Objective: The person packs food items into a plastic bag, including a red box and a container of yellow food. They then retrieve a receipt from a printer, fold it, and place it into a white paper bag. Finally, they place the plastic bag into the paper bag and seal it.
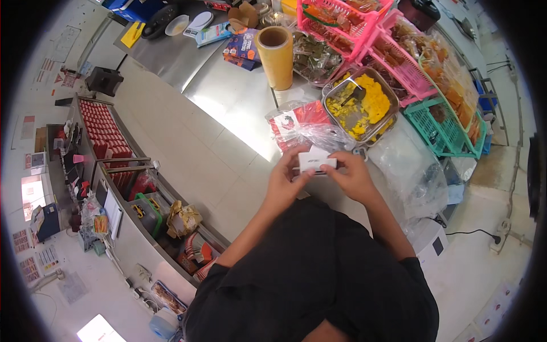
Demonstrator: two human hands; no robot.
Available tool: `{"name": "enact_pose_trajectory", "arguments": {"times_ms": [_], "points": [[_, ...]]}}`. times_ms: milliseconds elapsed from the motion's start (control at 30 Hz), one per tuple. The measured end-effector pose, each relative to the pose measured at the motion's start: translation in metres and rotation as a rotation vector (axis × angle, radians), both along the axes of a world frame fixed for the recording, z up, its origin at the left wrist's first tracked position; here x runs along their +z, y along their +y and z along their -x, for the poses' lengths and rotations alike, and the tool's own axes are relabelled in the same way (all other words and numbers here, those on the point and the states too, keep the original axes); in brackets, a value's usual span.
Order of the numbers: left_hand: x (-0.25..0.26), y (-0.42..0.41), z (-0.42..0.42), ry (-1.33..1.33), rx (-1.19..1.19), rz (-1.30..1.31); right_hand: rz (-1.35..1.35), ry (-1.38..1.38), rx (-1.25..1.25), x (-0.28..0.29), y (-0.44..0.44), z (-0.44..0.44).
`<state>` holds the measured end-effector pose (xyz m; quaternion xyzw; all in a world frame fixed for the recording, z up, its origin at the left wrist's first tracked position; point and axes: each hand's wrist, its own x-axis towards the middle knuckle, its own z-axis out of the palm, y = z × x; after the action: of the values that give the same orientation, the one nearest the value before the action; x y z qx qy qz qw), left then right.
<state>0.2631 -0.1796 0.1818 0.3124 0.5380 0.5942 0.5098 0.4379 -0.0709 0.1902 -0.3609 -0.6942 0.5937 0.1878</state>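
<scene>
Between my two hands is a small white folded carton (315, 160) with dark printing on its face. My left hand (287, 173) grips its left side, and my right hand (351, 176) grips the right side with the thumb pressed on the front. Just beyond the carton, a red and white printed packet (295, 124) in clear plastic wrap lies on the steel table (230, 107). To its right stands a metal pan (395, 85) holding crumbled yellow food (372, 96), with a dark utensil (354, 95) resting in it.
A thick roll of film (275, 64) stands upright behind the packet. Pink baskets (401, 64) and a green basket (442, 128) of bagged food crowd the right. Clear plastic sheeting (410, 171) hangs at the table's right side. A shelf counter with stacked red boxes (104, 128) runs along the left.
</scene>
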Motion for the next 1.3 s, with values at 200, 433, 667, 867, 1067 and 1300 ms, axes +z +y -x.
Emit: {"name": "enact_pose_trajectory", "arguments": {"times_ms": [200,433,667,867,1067,1300], "points": [[-0.058,0.024,0.060,-0.049,0.185,0.263,0.233,0.005,-0.111,-0.084,-0.005,0.063],[-0.127,0.059,0.083,0.746,0.286,0.088,0.304,-0.122,-0.314,-0.130,-0.023,0.077],[-0.179,0.065,0.098,0.658,0.311,0.292,0.082,-0.048,-0.349,-0.178,-0.032,0.071],[-0.177,0.081,0.088,0.401,0.227,0.353,-0.008,-0.420,-0.195,-0.201,-0.085,-0.084],[-0.141,0.085,0.109,0.886,0.586,0.098,0.091,-1.130,-1.264,-0.204,-0.274,-0.343],[-0.024,0.093,-0.055,0.965,0.430,-0.592,-0.152,-0.888,-1.607,-0.270,-0.357,-0.530]]}}
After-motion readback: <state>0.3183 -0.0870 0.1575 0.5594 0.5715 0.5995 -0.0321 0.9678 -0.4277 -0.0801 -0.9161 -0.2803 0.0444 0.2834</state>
